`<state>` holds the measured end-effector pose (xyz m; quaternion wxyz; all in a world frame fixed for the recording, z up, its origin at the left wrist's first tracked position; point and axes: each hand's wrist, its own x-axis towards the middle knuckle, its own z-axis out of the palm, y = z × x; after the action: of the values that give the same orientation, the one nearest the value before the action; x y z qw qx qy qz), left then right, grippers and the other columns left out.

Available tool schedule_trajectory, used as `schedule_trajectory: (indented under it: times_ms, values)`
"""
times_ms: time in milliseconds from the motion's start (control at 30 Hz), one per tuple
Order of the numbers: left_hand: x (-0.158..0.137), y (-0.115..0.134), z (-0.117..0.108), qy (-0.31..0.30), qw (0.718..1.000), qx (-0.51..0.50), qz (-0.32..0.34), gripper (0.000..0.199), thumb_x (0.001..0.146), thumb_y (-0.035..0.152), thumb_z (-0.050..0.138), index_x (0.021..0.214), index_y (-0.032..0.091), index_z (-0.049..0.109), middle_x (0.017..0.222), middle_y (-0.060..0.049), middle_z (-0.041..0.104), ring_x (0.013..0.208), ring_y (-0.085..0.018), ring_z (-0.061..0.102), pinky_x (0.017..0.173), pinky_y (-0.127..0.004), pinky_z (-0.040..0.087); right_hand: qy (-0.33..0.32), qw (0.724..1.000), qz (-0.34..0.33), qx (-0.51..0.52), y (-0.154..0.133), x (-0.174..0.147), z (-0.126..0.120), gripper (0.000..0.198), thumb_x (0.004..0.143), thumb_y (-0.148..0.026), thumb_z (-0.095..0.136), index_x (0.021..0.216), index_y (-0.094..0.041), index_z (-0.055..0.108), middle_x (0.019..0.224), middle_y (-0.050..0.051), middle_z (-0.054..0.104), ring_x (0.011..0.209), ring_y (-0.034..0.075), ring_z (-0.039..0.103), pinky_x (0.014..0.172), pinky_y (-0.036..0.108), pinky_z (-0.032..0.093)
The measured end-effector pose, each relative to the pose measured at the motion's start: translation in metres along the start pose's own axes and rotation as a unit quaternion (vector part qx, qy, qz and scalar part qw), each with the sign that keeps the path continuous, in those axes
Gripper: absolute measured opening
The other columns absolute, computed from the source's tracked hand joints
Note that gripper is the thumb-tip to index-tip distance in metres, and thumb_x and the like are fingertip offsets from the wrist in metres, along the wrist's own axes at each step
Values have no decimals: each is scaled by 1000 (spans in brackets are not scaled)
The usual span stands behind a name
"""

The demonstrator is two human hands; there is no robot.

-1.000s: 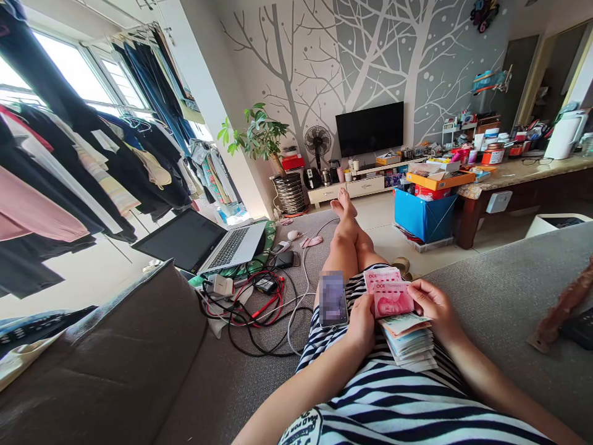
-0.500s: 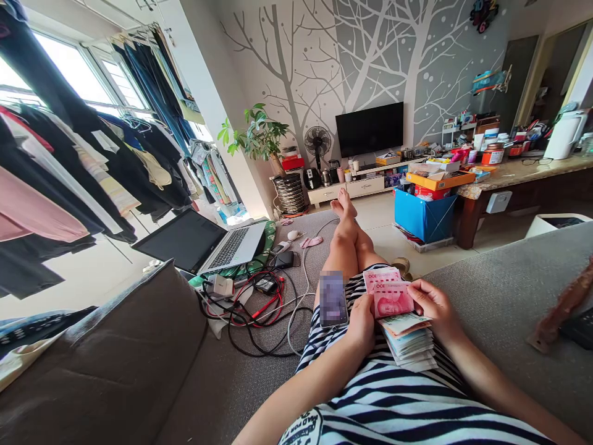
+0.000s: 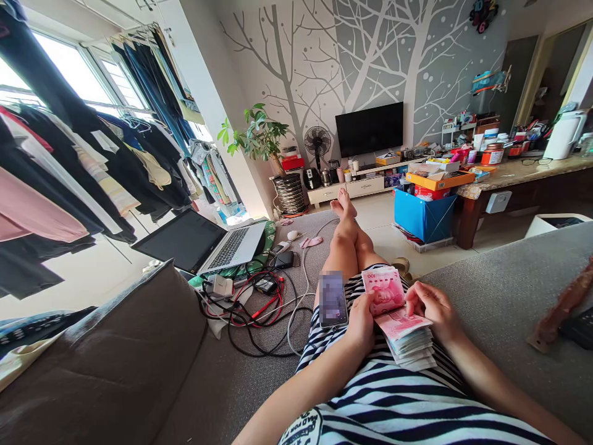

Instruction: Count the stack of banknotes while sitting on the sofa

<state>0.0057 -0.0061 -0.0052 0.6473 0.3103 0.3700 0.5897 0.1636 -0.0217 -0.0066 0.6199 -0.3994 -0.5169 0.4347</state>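
My left hand (image 3: 362, 320) is closed around the left side of a bundle of banknotes (image 3: 383, 289), with its thumb over them. The upper pink notes marked 100 stand fanned up, facing me. Below them, the lower part of the bundle (image 3: 411, 346) hangs towards my lap, a pink note on top and paler edges beneath. My right hand (image 3: 433, 308) is at the right edge of the notes, fingers curled closed against them; its fingertips are partly hidden. A phone (image 3: 333, 303), its screen blurred, lies on my striped clothing left of the notes.
On the grey sofa (image 3: 259, 383) to my left are an open laptop (image 3: 231, 244), tangled cables (image 3: 278, 334) and chargers. A cushion (image 3: 115, 346) stands nearer. Ahead are a television (image 3: 369, 130), a blue box (image 3: 424, 216) and a cluttered table (image 3: 519, 167). Clothes (image 3: 92, 167) hang at left.
The pink note my right hand was drawing down now lies over the lower part of the bundle, covering the greenish note. My right fingers have curled inward. My left hand has barely moved.
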Motion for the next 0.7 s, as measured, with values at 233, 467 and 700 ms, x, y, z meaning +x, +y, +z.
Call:
schedule_trajectory:
  times_ms: [233, 467, 700]
  values:
    - [-2, 3, 2, -36, 999, -28, -19, 24, 60, 34, 84, 65, 17, 69, 67, -4, 70, 64, -19, 62, 73, -33, 51, 41, 998, 0, -54, 7, 8, -2, 58, 72, -77, 76, 64, -22, 58, 54, -2, 54, 52, 15, 48, 52, 28, 38]
    - [-5, 4, 3, -57, 998, -22, -34, 30, 57, 33, 88, 76, 15, 74, 73, -6, 74, 68, -19, 64, 78, -33, 51, 23, 997, -3, -69, 21, 11, -7, 55, 79, -75, 70, 68, -22, 57, 62, -1, 55, 58, 16, 47, 53, 27, 39]
    - [-4, 4, 4, -8, 1000, -3, 1, 27, 63, 40, 79, 59, 20, 61, 65, -2, 66, 65, -19, 58, 70, -32, 48, 9, 998, 2, -55, 15, 6, -5, 54, 83, -75, 65, 71, -23, 56, 62, -2, 50, 56, 16, 43, 51, 27, 36]
